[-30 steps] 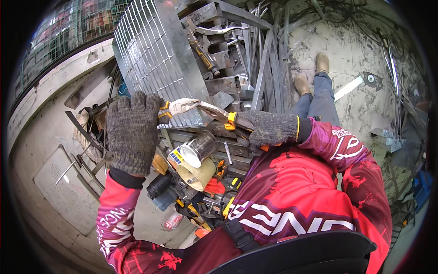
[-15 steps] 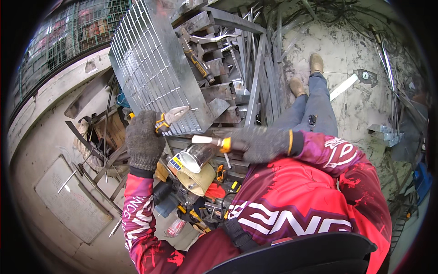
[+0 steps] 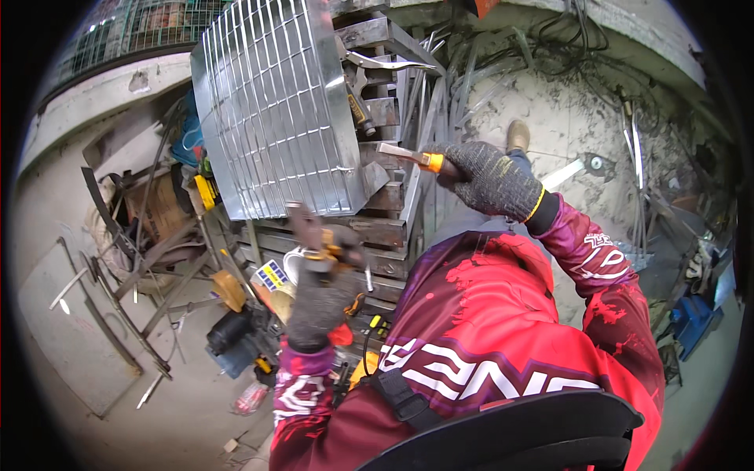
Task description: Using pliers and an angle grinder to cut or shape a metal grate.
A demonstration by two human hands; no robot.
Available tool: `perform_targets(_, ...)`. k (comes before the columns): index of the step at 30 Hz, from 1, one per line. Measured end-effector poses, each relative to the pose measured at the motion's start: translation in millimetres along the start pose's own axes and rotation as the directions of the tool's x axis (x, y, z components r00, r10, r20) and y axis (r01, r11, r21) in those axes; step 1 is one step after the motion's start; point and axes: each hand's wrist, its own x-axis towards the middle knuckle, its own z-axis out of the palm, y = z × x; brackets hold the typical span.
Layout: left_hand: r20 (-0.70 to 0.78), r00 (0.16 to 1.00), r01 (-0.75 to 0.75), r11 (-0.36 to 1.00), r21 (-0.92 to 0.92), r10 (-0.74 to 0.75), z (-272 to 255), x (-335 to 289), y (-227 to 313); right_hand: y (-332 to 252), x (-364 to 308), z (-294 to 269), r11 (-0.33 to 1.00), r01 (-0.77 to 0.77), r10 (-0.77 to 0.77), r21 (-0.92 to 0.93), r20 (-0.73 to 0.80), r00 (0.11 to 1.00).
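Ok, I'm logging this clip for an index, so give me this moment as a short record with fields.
Left hand: gloved, blurred, holding pliers
Right hand: gloved, holding yellow-and-dark second pliers, seen edge-on
Ahead of left hand: wire grid with grey sheet metal
Right of grid in view: metal bars, stacked
Floor: one boot visible beyond right hand

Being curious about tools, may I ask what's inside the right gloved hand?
The right gloved hand holds pliers; metal jaws and an orange collar show. The handle ends are covered.
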Motion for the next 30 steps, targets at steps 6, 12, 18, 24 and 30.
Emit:
perform_targets(6,0.188,0.975,0.193,0.88,-0.434,-0.12,52,15,-71,-20,11,-15,0.93,0.097,-0.1,-0.355,0.01,0.995)
perform_targets(12,0.284,0.938,-0.166,0.977,-0.136,0.198,47,43,-124,-29,28,-19,0.847,0.142,-0.163,-0.512,0.003,0.987)
perform_targets(18,0.15,0.905,-0.363,0.907,-0.214,0.398,55,69,-159,-50,33,-29,0.742,0.133,-0.106,-0.657,0.081,0.991)
perform_targets(24,0.274,0.929,0.033,0.683,-0.729,0.248,60,69,-132,-55,38,-34,0.603,0.172,-0.139,-0.779,0.11,0.984)
perform_targets(30,0.287,0.899,-0.007,0.667,-0.745,0.33,57,76,-128,-57,50,-42,0.626,0.226,-0.177,-0.746,0.146,0.973)
